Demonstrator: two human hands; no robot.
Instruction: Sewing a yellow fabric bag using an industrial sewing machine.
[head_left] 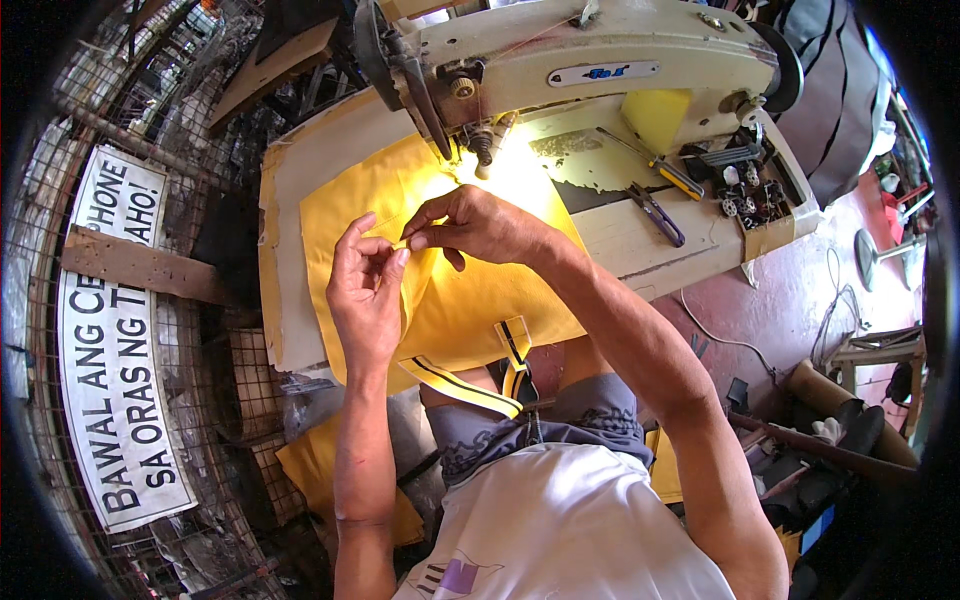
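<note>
Screwdriver [680, 180] and bobbins [745, 200] lie right of yellow fabric [475, 300].

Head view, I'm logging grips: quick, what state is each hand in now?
Left hand: closed, thumb and finger pinching yellow fabric.
Right hand: closed, pinching the yellow fabric just beside the left hand.

1. On the left is a wire wall [215, 400] — it has a big white sign [130, 350] with a brown board [150, 265] across it.
2. The red floor [722, 310] is shiny — bright light makes it white in spots.
</note>
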